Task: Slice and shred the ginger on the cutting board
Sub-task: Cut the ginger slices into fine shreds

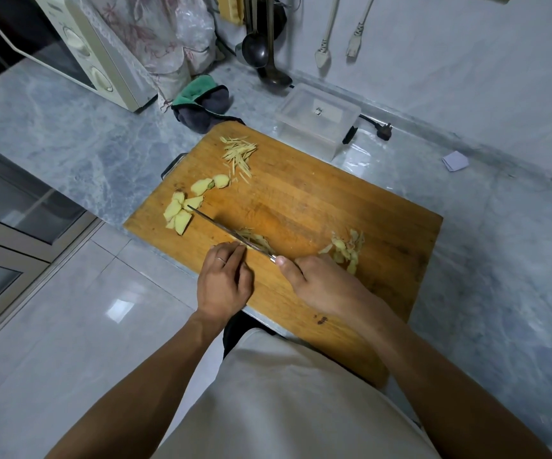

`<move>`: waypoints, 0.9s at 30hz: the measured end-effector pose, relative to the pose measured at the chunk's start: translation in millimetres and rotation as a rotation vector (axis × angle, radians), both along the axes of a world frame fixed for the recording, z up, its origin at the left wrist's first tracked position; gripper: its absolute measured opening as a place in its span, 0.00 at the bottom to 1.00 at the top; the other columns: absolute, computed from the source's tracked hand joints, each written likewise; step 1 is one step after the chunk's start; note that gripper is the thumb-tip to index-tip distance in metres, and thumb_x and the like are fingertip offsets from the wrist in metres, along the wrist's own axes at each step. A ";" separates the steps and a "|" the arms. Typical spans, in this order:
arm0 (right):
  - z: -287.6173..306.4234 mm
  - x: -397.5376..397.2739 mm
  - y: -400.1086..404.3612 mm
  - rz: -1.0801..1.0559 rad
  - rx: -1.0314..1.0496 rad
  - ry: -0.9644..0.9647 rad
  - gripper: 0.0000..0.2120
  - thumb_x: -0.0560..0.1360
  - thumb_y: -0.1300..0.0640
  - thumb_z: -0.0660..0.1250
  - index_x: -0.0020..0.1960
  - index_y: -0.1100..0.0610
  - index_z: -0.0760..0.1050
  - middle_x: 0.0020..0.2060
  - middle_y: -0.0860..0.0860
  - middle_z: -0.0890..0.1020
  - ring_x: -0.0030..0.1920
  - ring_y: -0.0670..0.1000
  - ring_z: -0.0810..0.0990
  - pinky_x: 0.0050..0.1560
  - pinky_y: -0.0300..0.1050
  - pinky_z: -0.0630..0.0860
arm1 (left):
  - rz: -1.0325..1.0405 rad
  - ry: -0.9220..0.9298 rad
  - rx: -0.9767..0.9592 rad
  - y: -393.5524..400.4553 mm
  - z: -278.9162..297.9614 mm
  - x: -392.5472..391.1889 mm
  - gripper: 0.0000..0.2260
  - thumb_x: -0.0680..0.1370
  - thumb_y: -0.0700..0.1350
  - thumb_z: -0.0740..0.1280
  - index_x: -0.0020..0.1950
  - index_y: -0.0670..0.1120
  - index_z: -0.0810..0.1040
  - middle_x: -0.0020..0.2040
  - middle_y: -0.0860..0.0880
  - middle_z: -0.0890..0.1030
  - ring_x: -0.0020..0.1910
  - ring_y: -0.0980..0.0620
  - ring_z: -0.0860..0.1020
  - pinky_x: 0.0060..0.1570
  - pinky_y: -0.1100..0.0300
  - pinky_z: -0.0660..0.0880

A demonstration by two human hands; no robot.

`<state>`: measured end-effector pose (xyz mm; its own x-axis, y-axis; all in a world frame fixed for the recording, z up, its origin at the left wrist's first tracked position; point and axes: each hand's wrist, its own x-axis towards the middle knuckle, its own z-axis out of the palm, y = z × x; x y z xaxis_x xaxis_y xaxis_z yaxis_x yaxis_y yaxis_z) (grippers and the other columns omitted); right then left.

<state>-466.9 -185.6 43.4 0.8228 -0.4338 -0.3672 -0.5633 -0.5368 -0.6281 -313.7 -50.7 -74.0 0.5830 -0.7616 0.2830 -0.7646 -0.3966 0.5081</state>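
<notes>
Marble bench (69,134) carries your wooden cutting board (317,193). Your right hand (321,283) grips the knife (228,231), its blade over ginger (258,241) pinned under your left hand's (223,283) curled fingers (235,256). Slices (182,210) and shreds (238,154) lie farther back

Pale yellow ginger slices (182,212) and straw-coloured ginger shreds (237,153) lie on my orange-brown wooden cutting board (317,200). Grey-white veined marble worktop (69,127) surrounds it; a green-and-charcoal folded cloth (201,102) and cream microwave oven (86,51) sit behind.
</notes>
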 end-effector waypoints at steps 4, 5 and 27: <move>-0.2 1.6 -0.5 0.008 0.009 0.012 0.29 0.84 0.38 0.49 0.34 0.55 0.69 0.32 0.54 0.76 0.34 0.55 0.77 0.37 0.51 0.72 | -0.001 -0.003 0.000 -0.4 0.6 0.2 0.17 0.77 0.43 0.60 0.61 0.35 0.80 0.58 0.40 0.80 0.59 0.41 0.76 0.56 0.50 0.76; 0.0 2.0 -1.2 0.006 0.013 0.016 0.29 0.84 0.38 0.49 0.34 0.55 0.69 0.32 0.54 0.76 0.35 0.55 0.76 0.38 0.51 0.72 | -0.005 -0.005 0.000 -0.4 0.4 0.6 0.17 0.77 0.42 0.60 0.61 0.35 0.80 0.58 0.40 0.80 0.59 0.41 0.76 0.56 0.49 0.75; -1.9 4.1 -1.9 0.006 -0.008 -0.007 0.30 0.84 0.39 0.50 0.32 0.56 0.68 0.29 0.55 0.75 0.30 0.55 0.74 0.33 0.48 0.68 | 0.004 -0.011 -0.005 -1.5 -0.5 -0.2 0.18 0.77 0.43 0.60 0.60 0.36 0.81 0.58 0.40 0.80 0.59 0.41 0.76 0.54 0.51 0.76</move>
